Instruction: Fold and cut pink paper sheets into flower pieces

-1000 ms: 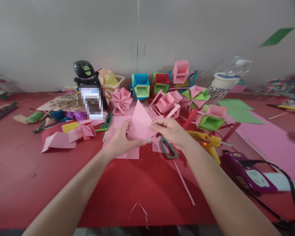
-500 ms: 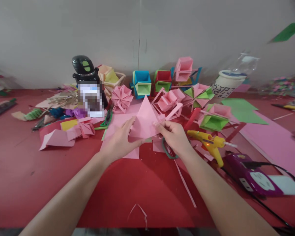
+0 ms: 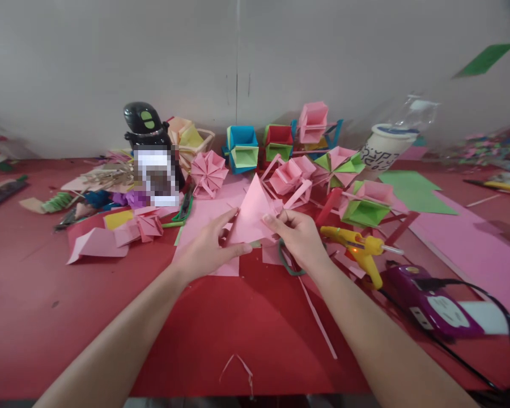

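A folded piece of pink paper [image 3: 251, 214], triangular with its tip pointing up and away, is held above the table between both hands. My left hand [image 3: 210, 242] has the paper's left edge between thumb and fingers. On the opposite side, my right hand [image 3: 296, 233] pinches the lower right edge with thumb and forefinger. Underneath lie pink sheets [image 3: 195, 221]. The green-handled scissors [image 3: 289, 262] lie just below my right hand, partly hidden by it.
Right of my hands lie a yellow glue gun [image 3: 359, 248] and a purple power strip [image 3: 436, 303] with cables. Folded paper models [image 3: 280, 144] line the back. A patterned cup [image 3: 386, 148] leans at back right; a black holder with a phone [image 3: 157, 175] stands at left.
The pink paper has tilted slightly, its tip shifting a little right and lower. Both hands keep their hold, and the whole view has shifted slightly.
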`<action>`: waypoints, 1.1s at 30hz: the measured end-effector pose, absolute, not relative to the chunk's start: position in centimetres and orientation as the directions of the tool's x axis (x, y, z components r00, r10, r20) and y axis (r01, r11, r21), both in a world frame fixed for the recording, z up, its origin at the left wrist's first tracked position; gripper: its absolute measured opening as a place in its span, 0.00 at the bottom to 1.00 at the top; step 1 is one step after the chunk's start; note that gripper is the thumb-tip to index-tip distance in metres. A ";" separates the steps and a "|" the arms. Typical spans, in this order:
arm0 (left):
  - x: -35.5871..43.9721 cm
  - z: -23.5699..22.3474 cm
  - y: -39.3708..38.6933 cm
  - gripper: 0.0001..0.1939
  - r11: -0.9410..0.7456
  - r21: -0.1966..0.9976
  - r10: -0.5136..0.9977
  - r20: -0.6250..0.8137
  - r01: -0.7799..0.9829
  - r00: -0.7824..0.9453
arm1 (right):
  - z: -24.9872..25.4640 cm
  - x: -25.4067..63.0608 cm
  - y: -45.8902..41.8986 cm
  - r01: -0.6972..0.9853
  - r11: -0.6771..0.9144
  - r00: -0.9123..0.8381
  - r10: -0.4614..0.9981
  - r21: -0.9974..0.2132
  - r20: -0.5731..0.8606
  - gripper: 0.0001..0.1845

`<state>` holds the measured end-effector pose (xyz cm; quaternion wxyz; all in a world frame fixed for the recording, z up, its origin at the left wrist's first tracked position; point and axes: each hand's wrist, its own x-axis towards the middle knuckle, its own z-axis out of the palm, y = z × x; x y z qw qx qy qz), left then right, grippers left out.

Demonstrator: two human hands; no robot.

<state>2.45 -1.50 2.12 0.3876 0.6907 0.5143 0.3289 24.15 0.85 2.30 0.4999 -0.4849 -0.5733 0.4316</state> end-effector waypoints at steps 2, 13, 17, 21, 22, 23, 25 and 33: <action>2.4 2.6 -1.4 0.48 -0.163 0.915 0.960 0.061 0.368 0.273 | 2.3 24.2 0.9 0.084 0.158 -0.044 0.987 -0.984 0.155 0.29; 2.2 3.2 -1.2 0.22 -0.047 0.990 0.976 0.017 0.134 0.217 | 2.0 24.3 1.0 -0.021 0.122 -0.159 0.980 -0.992 0.124 0.31; 2.0 2.6 -0.8 0.23 -0.024 0.997 0.996 0.017 0.080 0.089 | 2.2 24.4 0.8 0.062 0.105 -0.187 0.978 -0.993 0.092 0.29; 1.7 2.5 -0.6 0.23 -0.055 0.998 0.996 0.054 0.008 0.069 | 2.3 24.4 0.8 0.138 0.113 -0.187 0.979 -0.984 0.086 0.26; 1.6 2.4 -0.5 0.22 -0.060 0.998 0.996 0.060 -0.004 0.064 | 2.4 24.5 0.8 0.139 0.111 -0.195 0.977 -0.984 0.083 0.24; 1.6 2.4 -0.5 0.22 -0.068 0.998 0.997 0.068 0.000 0.049 | 2.4 24.5 0.9 0.135 0.108 -0.204 0.976 -0.985 0.078 0.23; 1.4 2.3 -0.4 0.23 -0.092 0.994 0.996 0.093 0.054 -0.016 | 2.5 24.6 1.0 0.123 0.107 -0.228 0.971 -0.987 0.077 0.21; 1.0 2.3 -0.2 0.21 -0.020 1.000 0.994 0.019 0.005 0.109 | 2.0 25.5 1.2 0.000 0.081 -0.283 0.956 -0.997 0.078 0.19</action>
